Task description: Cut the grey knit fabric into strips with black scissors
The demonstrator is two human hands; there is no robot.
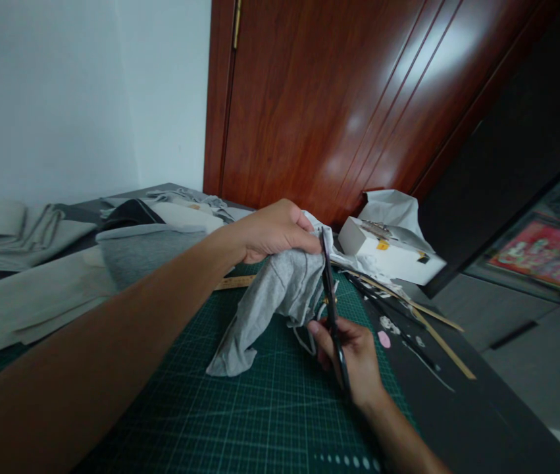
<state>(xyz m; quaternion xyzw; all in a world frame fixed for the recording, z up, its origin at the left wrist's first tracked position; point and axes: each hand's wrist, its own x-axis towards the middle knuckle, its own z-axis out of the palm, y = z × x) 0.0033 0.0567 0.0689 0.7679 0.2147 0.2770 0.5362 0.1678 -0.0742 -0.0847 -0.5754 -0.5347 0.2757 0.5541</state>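
Note:
My left hand [284, 230] pinches a piece of light grey fabric [280, 289] by its upper edge and holds it up. The cloth drapes down, its lower left end touching the green cutting mat [240, 421]. In my right hand [353, 355] is a pair of black-handled scissors [330, 296], blades pointing up and away from me. Their tips lie beside my left fingertips, along the right edge of the cloth. Whether the blades are closed on the fabric I cannot tell. A thin cut strip of cloth [303, 342] hangs in a loop near my right thumb.
Folded cream fabric [37, 296] and grey fabric [146, 250] lie at the left. A wooden ruler [235, 282] rests on the mat behind the cloth. At the right are an open white box [388, 247], long wooden strips [442, 342], dark strips and a pink piece [383, 339].

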